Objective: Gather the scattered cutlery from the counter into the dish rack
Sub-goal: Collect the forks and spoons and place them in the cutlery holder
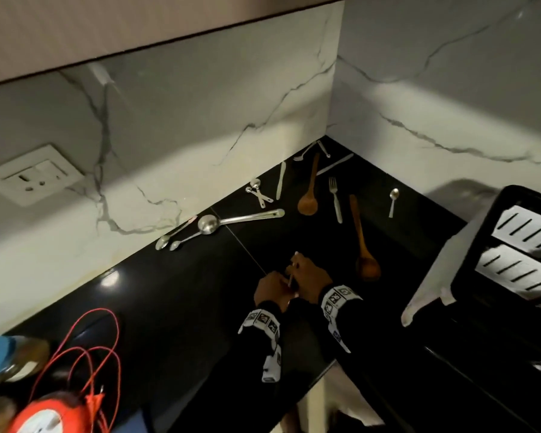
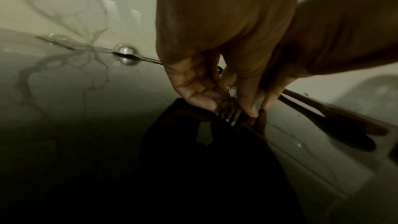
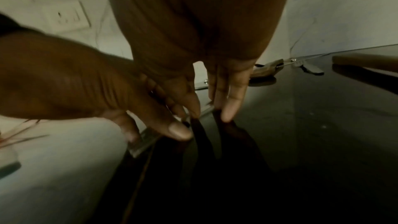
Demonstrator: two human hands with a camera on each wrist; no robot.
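Between both hands' [image 1: 291, 284] fingertips [image 2: 207, 103], fork [image 2: 231, 114].

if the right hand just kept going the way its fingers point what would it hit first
The right hand points up and left across the counter. The first thing in that line looks like the large steel ladle, near its handle, with the marble wall behind it. Depth is hard to judge, so it might pass just beside it.
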